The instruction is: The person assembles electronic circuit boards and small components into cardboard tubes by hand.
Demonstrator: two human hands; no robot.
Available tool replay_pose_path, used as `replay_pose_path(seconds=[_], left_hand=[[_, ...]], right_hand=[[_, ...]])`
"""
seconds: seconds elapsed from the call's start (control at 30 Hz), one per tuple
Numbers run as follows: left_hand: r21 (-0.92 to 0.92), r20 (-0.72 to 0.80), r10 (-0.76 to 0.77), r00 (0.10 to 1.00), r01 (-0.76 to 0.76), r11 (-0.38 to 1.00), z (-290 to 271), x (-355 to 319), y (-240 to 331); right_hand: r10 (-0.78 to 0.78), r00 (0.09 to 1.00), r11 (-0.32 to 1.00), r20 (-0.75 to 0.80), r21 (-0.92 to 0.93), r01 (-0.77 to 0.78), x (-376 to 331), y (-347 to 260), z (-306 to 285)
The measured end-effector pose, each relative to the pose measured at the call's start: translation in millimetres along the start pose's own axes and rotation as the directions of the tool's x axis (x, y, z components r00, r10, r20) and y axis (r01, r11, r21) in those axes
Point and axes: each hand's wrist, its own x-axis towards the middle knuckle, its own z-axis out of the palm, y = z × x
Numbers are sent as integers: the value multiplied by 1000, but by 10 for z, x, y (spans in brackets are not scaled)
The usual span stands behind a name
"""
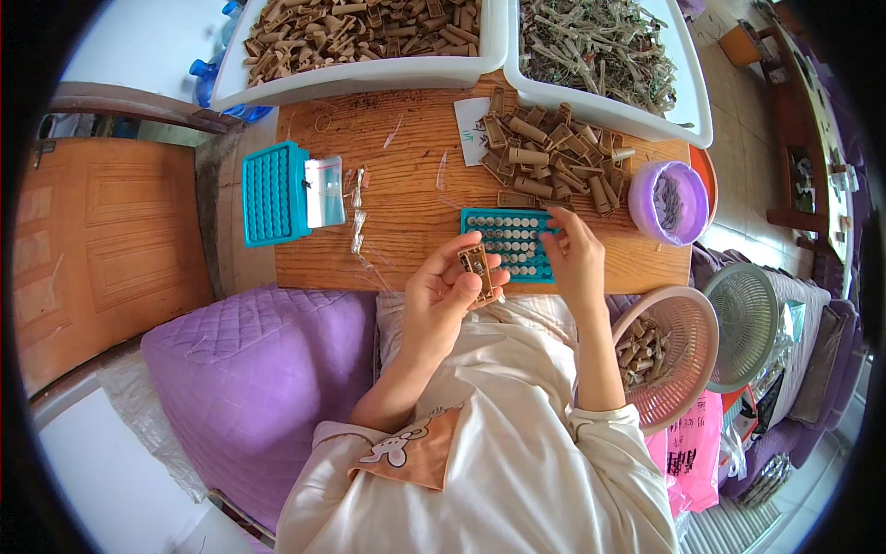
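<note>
1 casing [477,268] in left hand [441,294] — right hand [579,258] downturned

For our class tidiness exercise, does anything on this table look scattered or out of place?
Mildly: brown casings sprawl in a jumbled heap beyond the teal tray, whose silver discs sit in rows. Nothing looks damaged.

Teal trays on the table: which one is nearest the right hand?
The front tray, holding silvery discs: the right hand is at its right end. The other tray lies farther left.
</note>
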Motion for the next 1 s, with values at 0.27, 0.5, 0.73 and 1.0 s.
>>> replay_pose_path(seconds=[0.27,0.5,0.73,1.0], left_hand=[[-9,65,-105,992,106,994,-89,20,-36],[-4,39,-109,993,109,994,-78,43,-59],[0,58,-126,990,126,992,-78,55,-102],[-3,70,-156,985,157,988,-76,41,-97]], right_hand=[[66,997,989,-30,-131,-69,-64,-36,70],[-61,998,958,-28,-282,50,-164,22,31],[-105,994,966,-15,-240,98,-235,14,28],[-186,982,934,5,-310,179,-227,74,36]])
